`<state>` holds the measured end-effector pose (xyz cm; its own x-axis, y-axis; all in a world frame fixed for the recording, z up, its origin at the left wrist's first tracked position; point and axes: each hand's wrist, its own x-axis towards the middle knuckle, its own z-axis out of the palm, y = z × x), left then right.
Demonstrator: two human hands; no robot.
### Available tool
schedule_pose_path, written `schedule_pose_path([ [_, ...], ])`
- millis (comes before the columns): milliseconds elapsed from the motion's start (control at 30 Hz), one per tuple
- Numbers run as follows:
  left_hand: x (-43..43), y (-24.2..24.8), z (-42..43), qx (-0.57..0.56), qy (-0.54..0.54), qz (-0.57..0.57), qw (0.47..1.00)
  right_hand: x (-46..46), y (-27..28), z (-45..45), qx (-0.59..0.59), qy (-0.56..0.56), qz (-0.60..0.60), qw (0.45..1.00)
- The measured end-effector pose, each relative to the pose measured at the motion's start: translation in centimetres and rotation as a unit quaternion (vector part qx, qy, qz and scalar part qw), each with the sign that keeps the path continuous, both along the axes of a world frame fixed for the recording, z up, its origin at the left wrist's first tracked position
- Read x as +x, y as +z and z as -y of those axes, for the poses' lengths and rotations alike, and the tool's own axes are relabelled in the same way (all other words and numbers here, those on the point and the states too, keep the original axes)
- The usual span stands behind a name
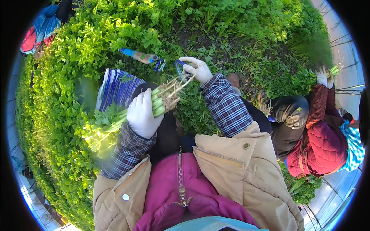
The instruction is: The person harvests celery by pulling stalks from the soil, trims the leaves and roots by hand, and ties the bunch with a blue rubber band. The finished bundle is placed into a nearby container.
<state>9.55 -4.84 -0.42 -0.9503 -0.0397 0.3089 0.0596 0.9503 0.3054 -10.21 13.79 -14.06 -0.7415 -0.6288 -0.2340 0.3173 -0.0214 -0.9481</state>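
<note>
My left hand (146, 114), in a white glove, is closed around a bunch of celery (159, 101). The pale stalks and stringy roots (172, 96) point up and to the right, while the leafy tops (101, 131) hang to the lower left. My right hand (198, 69), gloved too, grips a purple ring (178, 67) that looks like a roll of tape, just beyond the roots. A second purple ring (159, 65) lies left of it, by the end of a rod wrapped in blue and brown (141, 56).
Dense celery plants (57, 115) grow at left and along the top. Cut greens litter the dark soil (199, 40). A purple-and-white plastic sheet (120, 88) lies near my left hand. At right a person in a maroon quilted jacket (323, 144) crouches, gloved hands (322, 77) holding celery. Another person (43, 29) is at upper left.
</note>
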Motion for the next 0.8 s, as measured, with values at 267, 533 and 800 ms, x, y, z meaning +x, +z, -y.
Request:
schedule_pose_path([
  [267, 1.8, 0.0, -0.4, -0.015, 0.034, -0.011, 0.999, 7.6, 7.6, -5.0, 0.055, -0.008, -0.027, 0.998],
  [533, 1.7, -0.3, -1.9, -0.109, 0.006, -0.018, 0.994, 19.4, 12.8, -5.0, 0.093, 0.09, -0.189, 0.973],
  [800, 2.8, -0.4, -2.6, -0.126, -0.075, -0.013, 0.989, 17.2, 14.3, 0.3, 0.156, -0.123, -0.637, 0.745],
])
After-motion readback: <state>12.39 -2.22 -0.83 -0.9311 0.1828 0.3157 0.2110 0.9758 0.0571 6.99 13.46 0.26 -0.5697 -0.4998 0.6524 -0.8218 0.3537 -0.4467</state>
